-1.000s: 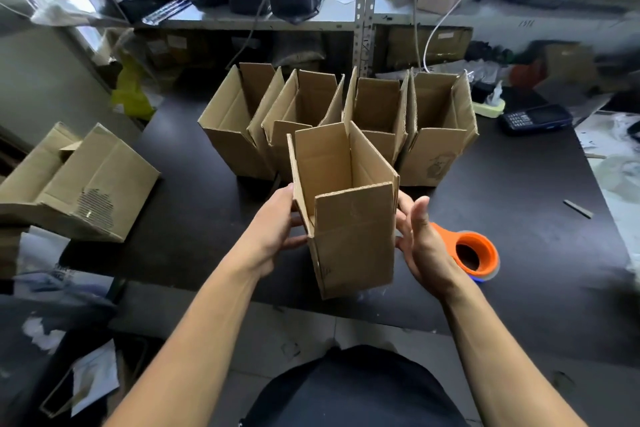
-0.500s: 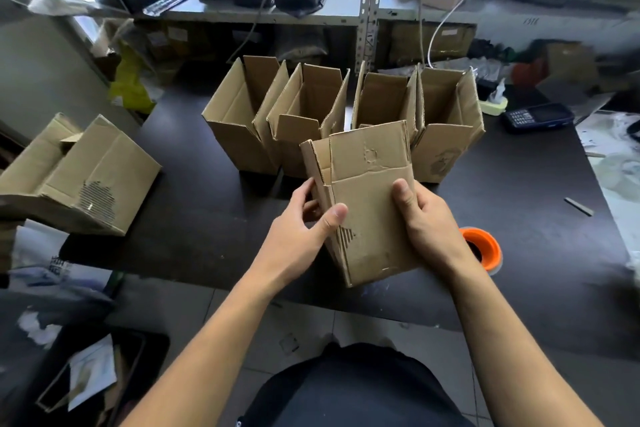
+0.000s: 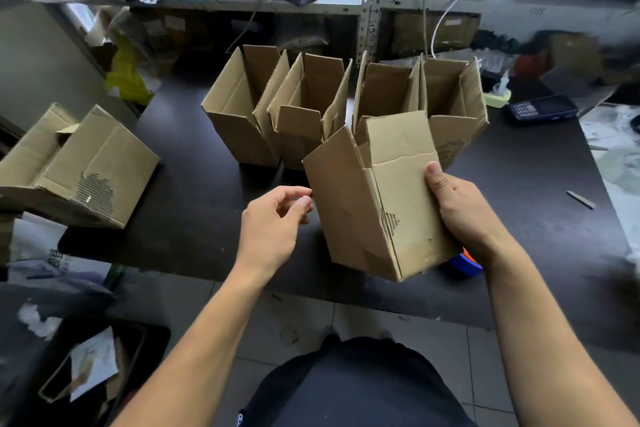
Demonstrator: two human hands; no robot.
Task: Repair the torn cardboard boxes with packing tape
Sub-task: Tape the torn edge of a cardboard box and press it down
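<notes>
Head view | right hand [image 3: 460,208] alone grips box [image 3: 377,204], left hand [image 3: 273,218] released | risk: tilted box slips off worktop [image 3: 194,191] edge

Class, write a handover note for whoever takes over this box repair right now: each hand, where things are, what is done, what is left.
Right hand holds the torn box above the table edge, thumb on its front.
Left hand is beside the box, open, holding nothing.
Tape roll lies on the table, mostly hidden behind the box.
Four open boxes stand in a row behind.
Done: box picked up; no fresh tape visible.
Left: tape the torn patch near its front corner, then check the rest.
</notes>
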